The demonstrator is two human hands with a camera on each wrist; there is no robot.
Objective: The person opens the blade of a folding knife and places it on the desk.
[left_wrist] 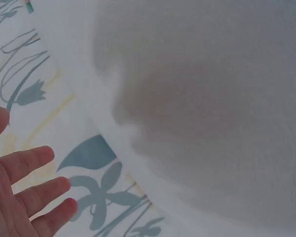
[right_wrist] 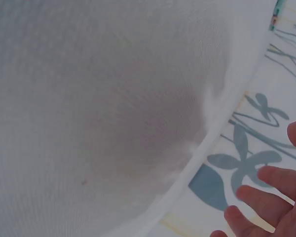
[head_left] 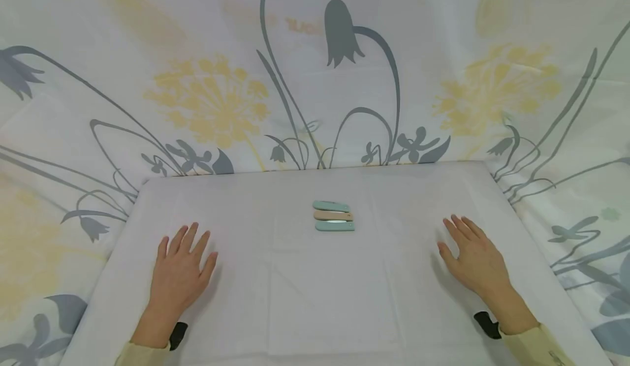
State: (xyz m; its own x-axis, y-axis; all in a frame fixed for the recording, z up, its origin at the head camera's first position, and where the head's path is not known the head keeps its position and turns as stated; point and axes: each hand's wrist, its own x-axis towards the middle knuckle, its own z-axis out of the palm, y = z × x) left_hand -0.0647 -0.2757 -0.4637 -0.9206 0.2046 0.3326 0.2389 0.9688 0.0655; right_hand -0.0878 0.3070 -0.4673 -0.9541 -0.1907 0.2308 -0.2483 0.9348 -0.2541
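1. Hands: left hand [head_left: 179,270] and right hand [head_left: 473,259] are laid flat on the table [head_left: 315,300], grip spread, nothing held.
2. Three folded knives [head_left: 333,216] are stacked mid-table, long axes crosswise, ahead between both hands, roughly equidistant.

Two bare hands are seen, the left hand [head_left: 179,270] and the right hand [head_left: 473,259]. Pale cream long sleeves [head_left: 534,344] are worn, ending at the wrists. A small black device [head_left: 487,324] is strapped at each wrist, beside the cuff.
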